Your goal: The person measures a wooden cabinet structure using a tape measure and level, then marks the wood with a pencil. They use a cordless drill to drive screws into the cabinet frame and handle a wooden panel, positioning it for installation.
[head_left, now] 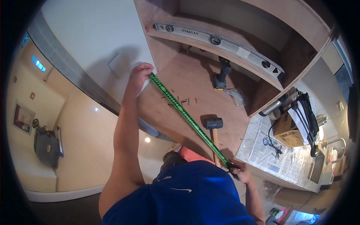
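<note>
Here's the green tape measure (183, 111), pulled taut over the plywood panel (157, 108) from far left to near right: the left hand's (141, 75) grip pinches its far end, the right hand's (243, 173) grip clasps the near one! Scattered screws (182, 101) lie near its middle, a rubber mallet (214, 123) to the right, a cordless drill (222, 75) farther off.

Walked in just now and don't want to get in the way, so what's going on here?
A person holds a green measuring tape stretched out over a wooden panel, left hand at the far end, right hand at the near end. A mallet and small fasteners lie on the panel, a power drill is farther back, and a long level rests along the shelf.
</note>
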`<state>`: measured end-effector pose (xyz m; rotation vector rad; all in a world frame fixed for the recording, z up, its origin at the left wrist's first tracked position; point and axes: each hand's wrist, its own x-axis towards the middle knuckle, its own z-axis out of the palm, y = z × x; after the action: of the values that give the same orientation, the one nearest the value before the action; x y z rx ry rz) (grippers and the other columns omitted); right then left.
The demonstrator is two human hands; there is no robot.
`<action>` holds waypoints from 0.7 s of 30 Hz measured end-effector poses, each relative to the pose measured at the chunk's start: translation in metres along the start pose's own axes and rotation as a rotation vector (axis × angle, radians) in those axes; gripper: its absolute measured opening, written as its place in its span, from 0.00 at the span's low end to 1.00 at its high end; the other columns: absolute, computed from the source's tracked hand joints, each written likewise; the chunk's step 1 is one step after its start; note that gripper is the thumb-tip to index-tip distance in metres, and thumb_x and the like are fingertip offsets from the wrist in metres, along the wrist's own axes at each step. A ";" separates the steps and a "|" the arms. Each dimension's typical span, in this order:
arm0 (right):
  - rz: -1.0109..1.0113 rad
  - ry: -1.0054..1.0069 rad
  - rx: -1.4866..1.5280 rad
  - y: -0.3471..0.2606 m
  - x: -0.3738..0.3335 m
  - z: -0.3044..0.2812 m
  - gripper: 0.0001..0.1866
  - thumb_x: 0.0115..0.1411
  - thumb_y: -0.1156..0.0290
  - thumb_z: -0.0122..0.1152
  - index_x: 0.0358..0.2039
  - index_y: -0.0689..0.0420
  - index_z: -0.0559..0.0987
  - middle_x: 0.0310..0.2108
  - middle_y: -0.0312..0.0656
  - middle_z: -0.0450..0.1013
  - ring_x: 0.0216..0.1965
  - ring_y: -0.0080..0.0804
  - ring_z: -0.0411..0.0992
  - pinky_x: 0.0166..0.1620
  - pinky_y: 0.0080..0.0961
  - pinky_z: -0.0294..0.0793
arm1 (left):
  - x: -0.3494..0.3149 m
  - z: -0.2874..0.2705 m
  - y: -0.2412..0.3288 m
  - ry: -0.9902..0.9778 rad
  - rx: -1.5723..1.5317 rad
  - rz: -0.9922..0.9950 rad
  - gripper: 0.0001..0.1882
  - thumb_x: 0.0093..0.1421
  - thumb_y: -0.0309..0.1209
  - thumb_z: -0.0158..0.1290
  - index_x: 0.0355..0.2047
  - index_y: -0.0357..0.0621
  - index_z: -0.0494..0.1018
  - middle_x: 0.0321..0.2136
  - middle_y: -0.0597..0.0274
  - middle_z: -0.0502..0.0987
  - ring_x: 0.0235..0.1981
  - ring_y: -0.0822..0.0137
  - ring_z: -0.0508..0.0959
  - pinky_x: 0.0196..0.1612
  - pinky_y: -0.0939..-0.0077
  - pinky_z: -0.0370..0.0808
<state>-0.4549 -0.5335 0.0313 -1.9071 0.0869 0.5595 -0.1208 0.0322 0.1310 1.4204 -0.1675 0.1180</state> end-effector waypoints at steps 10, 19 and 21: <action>-0.044 0.122 0.197 -0.094 0.102 0.084 0.34 0.59 0.73 0.63 0.68 0.61 0.72 0.41 0.43 0.81 0.40 0.25 0.75 0.49 0.26 0.75 | -0.039 0.120 -0.076 -0.755 0.133 -0.045 0.09 0.65 0.24 0.57 0.46 0.41 0.77 0.31 0.72 0.78 0.32 0.79 0.76 0.38 0.81 0.73; -0.081 0.140 0.423 -0.174 0.190 0.181 0.35 0.63 0.73 0.59 0.72 0.58 0.68 0.42 0.45 0.81 0.41 0.26 0.75 0.49 0.22 0.73 | -0.047 0.076 -0.073 -0.937 0.465 -0.029 0.26 0.67 0.27 0.59 0.63 0.41 0.64 0.27 0.64 0.74 0.28 0.74 0.74 0.36 0.76 0.72; -0.058 0.114 0.508 -0.189 0.204 0.199 0.35 0.63 0.72 0.59 0.71 0.58 0.69 0.43 0.45 0.81 0.42 0.26 0.75 0.49 0.23 0.74 | -0.048 0.050 -0.087 -0.921 0.501 0.013 0.27 0.69 0.29 0.59 0.64 0.42 0.63 0.29 0.64 0.75 0.30 0.74 0.75 0.37 0.75 0.73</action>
<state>-0.2822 -0.2392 0.0490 -1.4384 0.2255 0.3468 -0.1541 -0.0289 0.0444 1.8858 -0.9554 -0.5320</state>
